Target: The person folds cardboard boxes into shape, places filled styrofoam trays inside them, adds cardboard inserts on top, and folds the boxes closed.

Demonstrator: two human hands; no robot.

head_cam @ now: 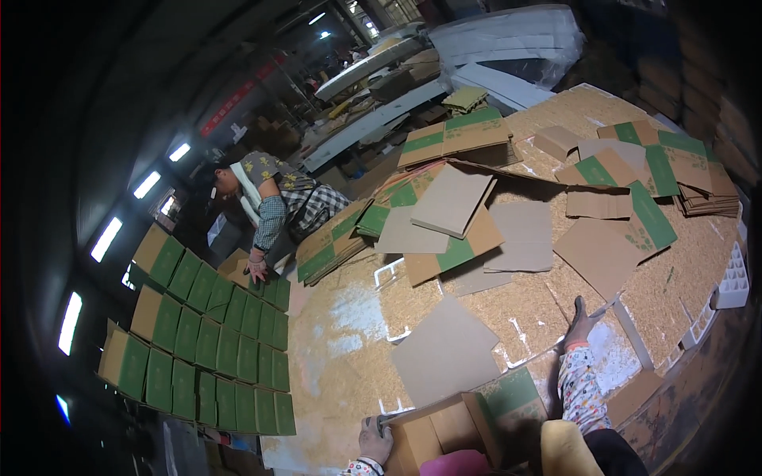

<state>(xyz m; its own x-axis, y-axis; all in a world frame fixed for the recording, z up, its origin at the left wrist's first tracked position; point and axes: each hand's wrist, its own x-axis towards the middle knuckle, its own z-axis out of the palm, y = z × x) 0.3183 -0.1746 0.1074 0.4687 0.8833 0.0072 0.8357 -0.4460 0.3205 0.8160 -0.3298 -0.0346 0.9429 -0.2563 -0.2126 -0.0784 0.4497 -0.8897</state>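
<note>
My left hand [375,441], in a grey-and-dark work glove, grips the upper left edge of an open cardboard box [455,423] close to my body. Bare brown cardboard shows inside this box, and a green printed flap [513,394] spreads from its right side. Farther out, my gloved right hand [583,326] reaches over the table with thumb and fingers spread. Its fingertips are by the lower corner of a flat brown carton piece [597,253]; contact is unclear. A grey cardboard sheet [446,351] lies flat beyond the box.
Green-and-brown cartons [205,339] stand in rows at the left, where a co-worker's gloved hand [257,265] touches them. Stacks of flat cartons [455,140] and loose grey sheets [452,199] cover the far part of the chipboard table [357,369]. White plastic crates [732,279] edge its right side.
</note>
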